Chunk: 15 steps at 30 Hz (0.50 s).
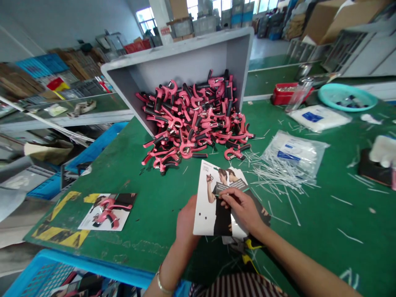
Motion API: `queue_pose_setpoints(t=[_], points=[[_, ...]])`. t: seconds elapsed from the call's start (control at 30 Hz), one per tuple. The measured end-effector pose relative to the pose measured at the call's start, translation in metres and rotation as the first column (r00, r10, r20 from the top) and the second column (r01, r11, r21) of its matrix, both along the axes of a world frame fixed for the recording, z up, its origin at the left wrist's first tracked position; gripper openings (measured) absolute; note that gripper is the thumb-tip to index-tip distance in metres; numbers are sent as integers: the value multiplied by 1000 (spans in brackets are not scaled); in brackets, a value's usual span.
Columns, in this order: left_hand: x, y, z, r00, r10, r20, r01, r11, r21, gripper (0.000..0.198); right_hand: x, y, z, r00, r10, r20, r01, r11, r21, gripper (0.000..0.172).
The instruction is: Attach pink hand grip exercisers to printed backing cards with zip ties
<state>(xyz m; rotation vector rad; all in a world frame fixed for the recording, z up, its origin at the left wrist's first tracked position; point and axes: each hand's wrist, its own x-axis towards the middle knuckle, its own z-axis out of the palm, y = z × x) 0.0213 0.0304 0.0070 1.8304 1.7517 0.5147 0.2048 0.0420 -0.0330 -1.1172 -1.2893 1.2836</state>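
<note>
A printed cardboard backing card [204, 225] is upright in front of me, and part of a second card shows behind its right side. My left hand [186, 218] grips the card from behind, its fingers mostly hidden. Across the front, my right hand [243, 210] has thumb and fingertips pinched together; whatever is between them is too small to make out. Below the cards lie cutting pliers [239, 246] with yellow handles. To the left, a pink hand gripper [109, 212] lies on its own card [88, 225] on the table.
A tilted grey bin [182, 57] spills many pink-and-black hand grippers [188, 148] onto the green table [154, 214]. White cable ties [275, 173] and their bag [297, 150] lie right. A blue crate [34, 272] stands lower left; a turquoise basin [328, 103] sits far right.
</note>
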Motion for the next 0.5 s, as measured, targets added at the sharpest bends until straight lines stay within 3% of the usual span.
queue_pose_setpoints(t=[0.07, 0.17, 0.23, 0.4, 0.5], points=[[-5, -5, 12, 996, -87, -14, 86, 995, -47, 23, 1, 0, -1, 1000, 9, 2, -9, 1000, -4, 16], [-18, -11, 23, 927, -333, 173, 336, 942, 11, 30, 1, 2, -2, 1000, 15, -13, -15, 1000, -22, 17], [-27, -15, 25, 881, -406, 243, 407, 912, 49, 34, 1, 2, -2, 999, 17, -27, -18, 999, -39, 18], [-29, -14, 13, 918, -352, 184, 322, 930, 178, 31, 0, 1, -1, 1000, 7, -4, -7, 1000, -17, 19], [-18, -3, 3, 915, -325, 237, 261, 928, 267, 28, 1, 0, 3, 997, 9, 72, -14, 998, 63, 19]])
